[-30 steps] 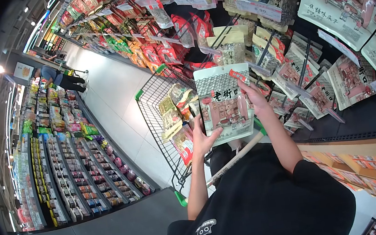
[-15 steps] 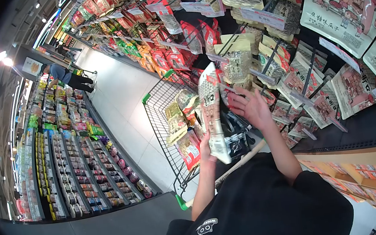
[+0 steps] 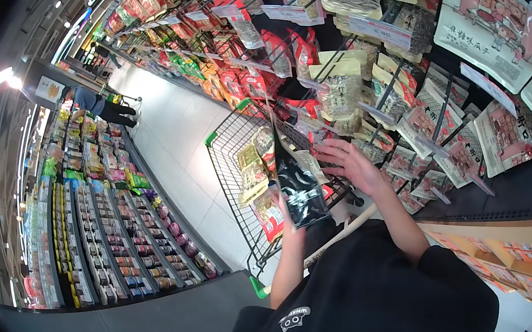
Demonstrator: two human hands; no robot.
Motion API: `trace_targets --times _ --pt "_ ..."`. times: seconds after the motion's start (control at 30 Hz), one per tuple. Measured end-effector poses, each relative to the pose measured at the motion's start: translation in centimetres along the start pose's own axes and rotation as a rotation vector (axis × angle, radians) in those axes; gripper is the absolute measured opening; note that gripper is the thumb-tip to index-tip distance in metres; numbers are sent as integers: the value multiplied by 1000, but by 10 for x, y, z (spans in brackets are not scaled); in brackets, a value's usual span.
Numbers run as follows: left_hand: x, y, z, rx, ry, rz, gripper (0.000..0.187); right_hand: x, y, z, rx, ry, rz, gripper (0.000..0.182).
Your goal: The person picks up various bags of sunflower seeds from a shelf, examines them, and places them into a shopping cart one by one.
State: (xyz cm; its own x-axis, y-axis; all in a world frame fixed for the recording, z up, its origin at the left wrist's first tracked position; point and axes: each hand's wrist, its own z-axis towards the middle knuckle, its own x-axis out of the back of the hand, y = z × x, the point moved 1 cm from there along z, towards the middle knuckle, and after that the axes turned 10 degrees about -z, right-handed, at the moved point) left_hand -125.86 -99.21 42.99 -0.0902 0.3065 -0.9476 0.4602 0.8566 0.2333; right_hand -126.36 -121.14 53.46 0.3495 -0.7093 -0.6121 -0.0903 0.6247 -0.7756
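My left hand is closed on the lower left edge of a snack bag. The bag stands upright over the near end of the shopping cart, a dark glossy side showing and its upper part narrowed almost to an edge. My right hand is raised to the right of the bag, fingers spread, with nothing in it. Close beyond it hang bags of seeds on rack hooks. In the wire cart lie a beige seed bag and a red-and-white bag.
The cart's handle crosses in front of my body. Large white seed bags hang at the right, with price tags sticking out. Shelves of packaged goods line the left. A person stands farther down the aisle.
The bag in my left hand has turned from its white printed side to nearly edge-on, showing a dark side. My right hand stays raised, slightly lower. The view has shifted slightly.
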Motion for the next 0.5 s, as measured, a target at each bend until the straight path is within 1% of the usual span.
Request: trace_targets --times 0.03,0.1,0.13,0.17,0.2,0.27,0.3,0.37,0.4,0.47,0.5 --pt "-25 11 -9 -13 -58 25 42 -5 -6 1 11 -29 -36 63" --pt "-50 25 -16 -124 -49 172 35 -17 -21 5 61 -4 -152 71" --pt "-61 28 -16 -235 117 331 35 -20 -25 8 88 10 -210 75" --pt "-62 37 -12 -283 87 497 34 -22 -25 13 121 5 -233 83" --pt "-73 38 -13 -362 107 551 34 -13 -11 16 149 75 -331 79" --pt "-102 38 -19 -517 147 658 36 -8 0 22 134 171 -606 73" --pt "-100 41 -21 -508 256 668 43 -5 4 24 73 187 -510 73" --pt "-101 43 -23 -554 272 852 54 0 11 30 -49 215 -320 74" --pt "-104 44 -24 -580 279 944 60 2 14 31 -42 201 -380 77" --pt "-104 45 -28 -578 273 1009 64 4 19 28 -25 168 -497 85" --pt "-103 44 -31 -575 275 1040 67 2 16 28 -30 139 -489 91"
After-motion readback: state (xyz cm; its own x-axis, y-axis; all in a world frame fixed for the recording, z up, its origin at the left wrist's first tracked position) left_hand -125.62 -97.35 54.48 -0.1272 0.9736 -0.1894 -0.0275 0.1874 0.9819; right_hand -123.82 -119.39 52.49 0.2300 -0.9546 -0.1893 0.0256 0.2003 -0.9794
